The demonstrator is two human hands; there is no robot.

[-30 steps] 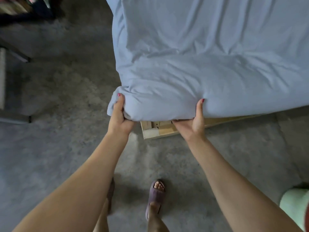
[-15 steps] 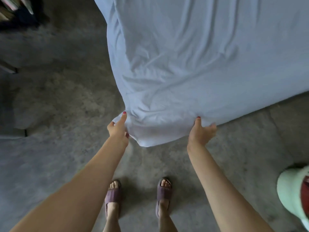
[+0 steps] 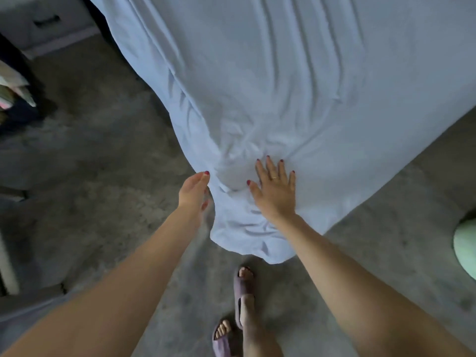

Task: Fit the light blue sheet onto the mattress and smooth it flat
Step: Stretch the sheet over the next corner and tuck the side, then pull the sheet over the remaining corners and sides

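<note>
The light blue sheet (image 3: 270, 86) covers the mattress, whose near corner points toward me. Long wrinkles run up the top, and the cloth bunches in folds at the corner. My right hand (image 3: 275, 191) lies flat on top of the corner, fingers spread and straight. My left hand (image 3: 194, 193) is at the left side of the same corner, fingers straight and touching the hanging cloth. The mattress itself is hidden under the sheet.
Grey concrete floor (image 3: 90, 176) surrounds the bed. My feet in purple slippers (image 3: 243, 282) stand just below the corner. A pale green object (image 3: 466, 246) sits at the right edge. Dark furniture and a drawer unit (image 3: 38, 24) stand at the left.
Both hands have let go of the lifted corner's underside; the corner came down. My right hand moved up onto the top and flattened; my left hand moved to the corner's side.
</note>
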